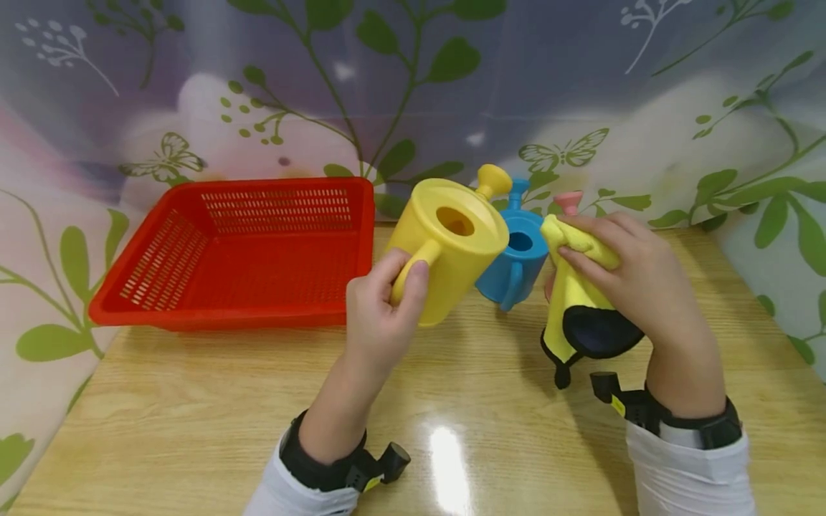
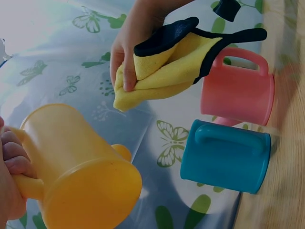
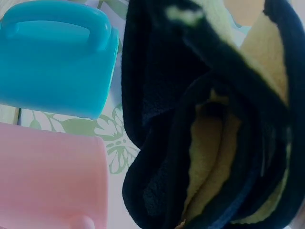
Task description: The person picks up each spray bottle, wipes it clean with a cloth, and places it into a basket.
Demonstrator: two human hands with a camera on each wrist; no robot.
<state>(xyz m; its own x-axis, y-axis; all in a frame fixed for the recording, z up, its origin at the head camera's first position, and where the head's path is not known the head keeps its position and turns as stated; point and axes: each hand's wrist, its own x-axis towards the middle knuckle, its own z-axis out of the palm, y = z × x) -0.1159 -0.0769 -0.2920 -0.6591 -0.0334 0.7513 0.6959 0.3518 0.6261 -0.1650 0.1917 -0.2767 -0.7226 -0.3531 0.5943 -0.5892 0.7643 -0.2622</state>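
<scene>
My left hand [image 1: 386, 304] grips the handle of a yellow watering can [image 1: 445, 251], held raised and tilted over the table. In my right hand [image 1: 635, 276] a yellow cloth with black edging [image 1: 571, 308] is pinched, its lower part hanging down. The cloth's dark underside fills much of the right wrist view. Between the hands a blue watering can [image 1: 516, 251] stands on the table. A pink watering can [image 2: 238, 93] stands beside it, mostly behind the cloth in the head view, with its pink spout head [image 1: 568, 201] showing above.
A red plastic basket [image 1: 232, 315] with slotted walls sits at the left of the wooden table [image 1: 213, 401]. Behind the table hangs a curtain [image 1: 413, 93] printed with leaves and butterflies. The blue and pink cans stand close to this backdrop.
</scene>
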